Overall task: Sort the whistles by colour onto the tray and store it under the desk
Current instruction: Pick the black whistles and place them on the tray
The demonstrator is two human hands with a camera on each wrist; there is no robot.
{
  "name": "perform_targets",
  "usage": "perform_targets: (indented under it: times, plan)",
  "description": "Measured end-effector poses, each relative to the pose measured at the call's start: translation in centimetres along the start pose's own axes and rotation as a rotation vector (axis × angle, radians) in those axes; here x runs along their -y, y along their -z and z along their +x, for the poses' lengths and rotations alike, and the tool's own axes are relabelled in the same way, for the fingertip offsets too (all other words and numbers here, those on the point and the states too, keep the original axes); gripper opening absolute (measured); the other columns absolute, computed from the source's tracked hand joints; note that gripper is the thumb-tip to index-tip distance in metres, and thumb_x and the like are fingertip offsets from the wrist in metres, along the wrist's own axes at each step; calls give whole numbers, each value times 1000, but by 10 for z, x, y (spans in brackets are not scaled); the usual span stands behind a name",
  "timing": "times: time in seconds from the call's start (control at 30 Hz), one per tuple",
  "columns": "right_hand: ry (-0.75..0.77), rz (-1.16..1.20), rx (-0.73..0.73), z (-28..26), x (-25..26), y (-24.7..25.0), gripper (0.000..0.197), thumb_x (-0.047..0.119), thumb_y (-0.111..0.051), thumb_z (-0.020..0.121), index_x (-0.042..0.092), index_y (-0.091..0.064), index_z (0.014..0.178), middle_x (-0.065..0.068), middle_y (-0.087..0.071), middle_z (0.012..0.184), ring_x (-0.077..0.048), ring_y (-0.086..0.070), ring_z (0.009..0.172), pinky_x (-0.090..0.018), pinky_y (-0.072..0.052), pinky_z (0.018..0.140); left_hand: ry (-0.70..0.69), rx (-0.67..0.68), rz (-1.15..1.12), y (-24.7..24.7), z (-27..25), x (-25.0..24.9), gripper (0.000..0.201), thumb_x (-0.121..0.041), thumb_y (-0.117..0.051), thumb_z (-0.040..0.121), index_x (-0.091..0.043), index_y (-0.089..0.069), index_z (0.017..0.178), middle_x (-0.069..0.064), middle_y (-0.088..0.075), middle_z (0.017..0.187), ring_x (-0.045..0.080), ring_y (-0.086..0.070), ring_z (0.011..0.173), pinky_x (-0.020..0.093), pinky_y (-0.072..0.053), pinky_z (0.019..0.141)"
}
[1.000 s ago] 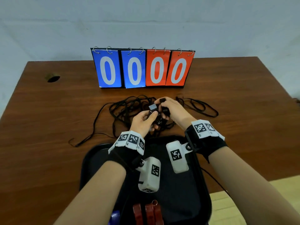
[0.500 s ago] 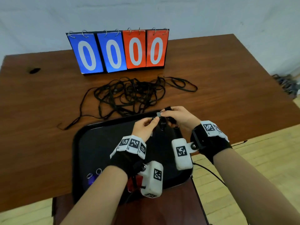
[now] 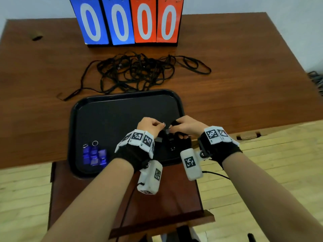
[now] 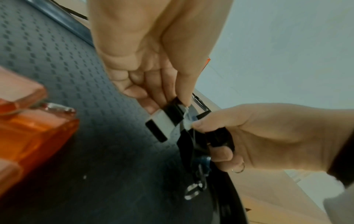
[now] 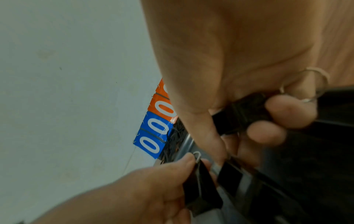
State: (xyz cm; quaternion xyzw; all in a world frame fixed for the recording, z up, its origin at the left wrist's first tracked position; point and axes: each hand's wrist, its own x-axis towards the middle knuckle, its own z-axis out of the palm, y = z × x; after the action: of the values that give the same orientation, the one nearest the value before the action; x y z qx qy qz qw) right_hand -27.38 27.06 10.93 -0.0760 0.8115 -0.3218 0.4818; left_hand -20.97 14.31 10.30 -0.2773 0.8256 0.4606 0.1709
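Left hand: the left hand point(image 3: 150, 125) hangs above the tray's right half, knuckles up, thumb and forefinger pinching a black whistle point(image 4: 168, 116) by its ring end.
Right hand: the right hand point(image 3: 187, 126) is close beside it, fingers curled round another black whistle point(image 5: 245, 112), a metal ring showing at its little finger.
Black whistles' lie: the left one's long axis slopes down toward the tray floor, mouthpiece lowest; the right one's direction I cannot tell. More black whistles point(image 3: 172, 144) lie below the hands by the tray's right near corner.
Blue whistles: blue whistles point(image 3: 94, 155) sit in a tight group at the tray's left near corner, rings pointing to the far edge.
Orange whistles: orange whistles point(image 4: 28, 125) lie on the tray by the left wrist.
Tray: the black tray point(image 3: 122, 102) overhangs the desk's near edge.
Desk: the brown wooden desk point(image 3: 244, 67) carries tangled black cords point(image 3: 139, 72) and a blue-and-red scoreboard point(image 3: 127, 21) at its far edge.
Room: pale wall, light wooden floor.
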Motion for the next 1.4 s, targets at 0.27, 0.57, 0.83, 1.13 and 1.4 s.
perform_targets:
  times: [0.27, 0.57, 0.83, 1.13, 1.4]
  plan:
    - [-48, -112, -3, -1, -3, -13, 20, 18, -61, 85, 9, -55, 69, -2, -46, 51, -14, -39, 44, -21, -30, 45, 33, 18, 195, -12, -6, 4, 29, -23, -54, 92, -6, -64, 114, 11, -66, 116, 25, -62, 107, 31, -47, 86]
    - [-6, -85, -53, 1, -8, -20, 12, 21, -61, 87, 11, -55, 90, 0, -56, 62, -10, -53, 46, -16, -42, 43, 78, 94, 353, -10, -3, 6, 29, -19, -56, 90, -5, -61, 116, 14, -65, 116, 28, -62, 107, 33, -48, 89]
    - [38, 91, -220, 1, -18, -19, 27, 25, -48, 94, 11, -64, 78, -2, -56, 68, -15, -55, 66, -26, -46, 65, 65, 144, 508, -8, 0, 1, 27, -13, -55, 89, -5, -61, 114, 13, -64, 117, 28, -62, 106, 32, -49, 84]
    - [91, -119, -187, -6, -16, -20, 28, 26, -56, 91, 3, -71, 98, -9, -66, 88, -14, -60, 80, -24, -47, 68, 103, 181, 393, -2, -3, 7, 28, -19, -59, 88, -5, -64, 112, 9, -65, 103, 21, -60, 92, 28, -46, 78]
    - [127, -243, -228, -6, -19, -9, 16, 17, -65, 85, 7, -67, 97, -1, -60, 88, -13, -57, 82, -24, -47, 71, 211, 189, 155, -7, -4, 8, 17, -1, -55, 86, -1, -67, 98, 6, -55, 67, 29, -65, 81, 38, -55, 84]
